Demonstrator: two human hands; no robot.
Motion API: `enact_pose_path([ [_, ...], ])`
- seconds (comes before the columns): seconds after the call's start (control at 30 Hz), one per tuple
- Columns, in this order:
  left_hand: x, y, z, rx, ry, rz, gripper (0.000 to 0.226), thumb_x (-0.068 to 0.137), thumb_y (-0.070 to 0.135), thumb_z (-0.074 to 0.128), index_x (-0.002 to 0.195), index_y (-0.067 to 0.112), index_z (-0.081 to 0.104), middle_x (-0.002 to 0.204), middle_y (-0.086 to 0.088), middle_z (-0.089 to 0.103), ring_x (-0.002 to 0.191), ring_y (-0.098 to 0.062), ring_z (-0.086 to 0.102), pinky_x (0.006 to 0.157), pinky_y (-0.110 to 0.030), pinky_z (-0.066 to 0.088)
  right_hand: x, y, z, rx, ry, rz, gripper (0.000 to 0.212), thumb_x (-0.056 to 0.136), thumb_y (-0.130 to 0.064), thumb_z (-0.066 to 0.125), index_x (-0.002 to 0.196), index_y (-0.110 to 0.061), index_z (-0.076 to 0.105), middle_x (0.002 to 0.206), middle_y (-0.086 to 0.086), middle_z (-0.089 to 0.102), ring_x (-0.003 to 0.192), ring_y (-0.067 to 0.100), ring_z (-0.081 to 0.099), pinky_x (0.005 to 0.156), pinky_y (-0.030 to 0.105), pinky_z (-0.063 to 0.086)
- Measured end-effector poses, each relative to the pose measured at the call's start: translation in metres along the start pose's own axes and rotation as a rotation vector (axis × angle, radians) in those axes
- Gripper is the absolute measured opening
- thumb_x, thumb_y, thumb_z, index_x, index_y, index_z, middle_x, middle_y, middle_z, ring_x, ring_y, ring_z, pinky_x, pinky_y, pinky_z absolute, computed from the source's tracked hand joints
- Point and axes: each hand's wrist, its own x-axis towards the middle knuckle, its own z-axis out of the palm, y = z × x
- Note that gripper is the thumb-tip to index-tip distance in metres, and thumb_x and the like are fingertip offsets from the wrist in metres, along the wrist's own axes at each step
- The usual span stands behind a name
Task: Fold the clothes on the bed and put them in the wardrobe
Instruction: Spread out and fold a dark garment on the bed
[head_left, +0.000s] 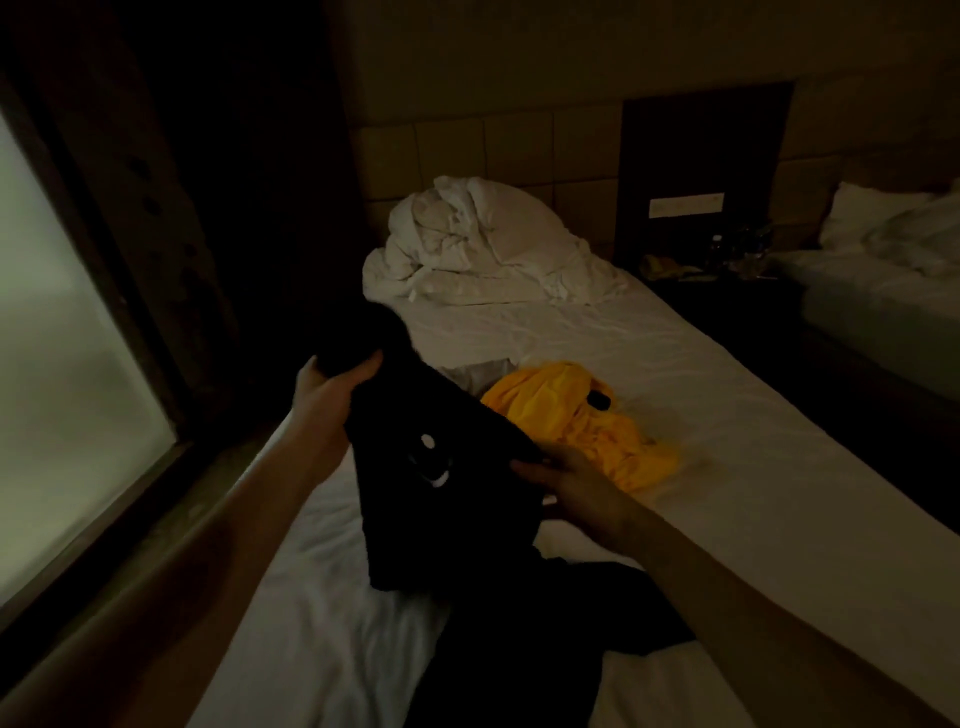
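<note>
Fingers of left hand (324, 400) and right hand (566, 483) clench black garment (415, 467); dim light risks a crooked fold.

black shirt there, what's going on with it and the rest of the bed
A person is holding a black garment up over the bed with both hands: the left hand grips its upper bunched end, the right hand pinches its side edge. It hangs unfolded, white print showing. A yellow garment lies crumpled on the sheet beyond it, and more dark clothing lies nearer. A white duvet is heaped at the headboard. No wardrobe is in view.
</note>
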Motion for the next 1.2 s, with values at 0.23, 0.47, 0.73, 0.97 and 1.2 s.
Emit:
enact_pose_path([
  [0.23,-0.012,-0.003,-0.025,0.407,-0.465,-0.101,0.077,0.089,0.012,0.065,0.149,0.036,0.024,0.130,0.002,0.054,0.112,-0.010,0.057,0.092,-0.026,0.051,0.001,-0.075,0.032,-0.378,-0.002,-0.405,0.021,0.100,-0.003,0.047,0.115,-0.011,0.060,0.105,0.003,0.064,0.093,0.017,0.065,0.079,0.024,0.053],
  [0.47,-0.016,0.013,0.027,0.667,-0.597,0.036,0.023,0.081,0.022,0.077,0.103,0.020,0.070,0.099,-0.004,0.073,0.095,-0.015,0.069,0.093,-0.037,0.053,-0.010,-0.112,0.047,-0.716,0.091,-0.564,0.018,0.086,-0.007,0.069,0.082,-0.024,0.069,0.078,-0.007,0.068,0.078,0.000,0.063,0.072,0.015,0.046],
  [0.73,-0.023,0.035,-0.008,0.615,-0.699,-0.007,0.022,0.085,0.008,0.070,0.106,0.014,0.068,0.090,0.004,0.074,0.087,-0.013,0.070,0.075,-0.023,0.053,-0.042,-0.151,0.023,-0.363,0.241,-0.524,0.020,0.095,-0.001,0.052,0.092,-0.013,0.068,0.079,-0.007,0.067,0.071,0.006,0.065,0.063,0.015,0.048],
  [0.97,-0.039,0.057,0.028,0.652,-0.572,0.377,0.021,0.083,-0.011,0.064,0.094,0.003,0.054,0.068,0.005,0.061,0.062,-0.010,0.058,0.060,-0.026,0.042,-0.051,-0.151,0.024,-0.284,0.030,-0.170,0.033,0.081,-0.019,0.065,0.110,-0.008,0.054,0.111,0.011,0.062,0.093,0.026,0.065,0.081,0.043,0.052],
  [1.2,-0.054,0.082,0.073,0.806,-0.584,0.786,0.019,0.083,0.017,0.056,0.096,0.011,0.043,0.087,0.001,0.054,0.074,-0.011,0.052,0.063,-0.025,0.042,-0.058,-0.166,0.077,-1.078,0.042,-0.409,0.081,0.075,-0.047,0.079,0.142,-0.026,0.038,0.127,-0.010,0.055,0.109,0.007,0.057,0.088,0.024,0.048],
])
